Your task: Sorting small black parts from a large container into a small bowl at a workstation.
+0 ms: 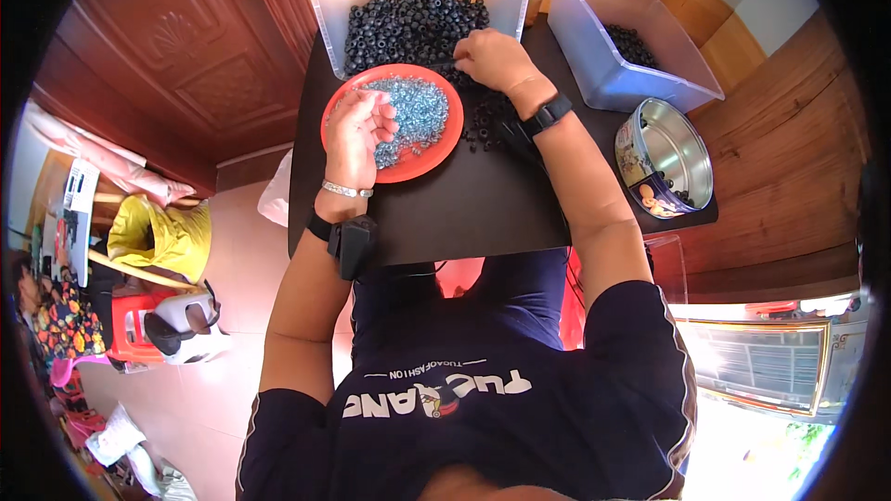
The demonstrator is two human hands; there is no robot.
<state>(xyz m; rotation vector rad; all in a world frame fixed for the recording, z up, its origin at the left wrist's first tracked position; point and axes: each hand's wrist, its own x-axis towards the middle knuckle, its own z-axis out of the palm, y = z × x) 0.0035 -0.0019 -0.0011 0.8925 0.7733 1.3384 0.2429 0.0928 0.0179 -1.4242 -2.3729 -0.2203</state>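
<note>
My left hand hovers over the left side of an orange-red plate heaped with small clear bluish beads. Its fingers are curled in with the thumb near the fingertips, and whatever they hold is too small to make out. At the front right of a clear plastic bin, my right hand is closed in a pinch beside a pile of black beads. Its fingertips hide anything between them. Loose black beads lie on the dark table below my right wrist.
To the right stands a second translucent bin with black beads inside. A round metal tin holding a few black beads sits near the table's right edge. The dark tabletop ends just before my lap. A yellow bag is off to the left.
</note>
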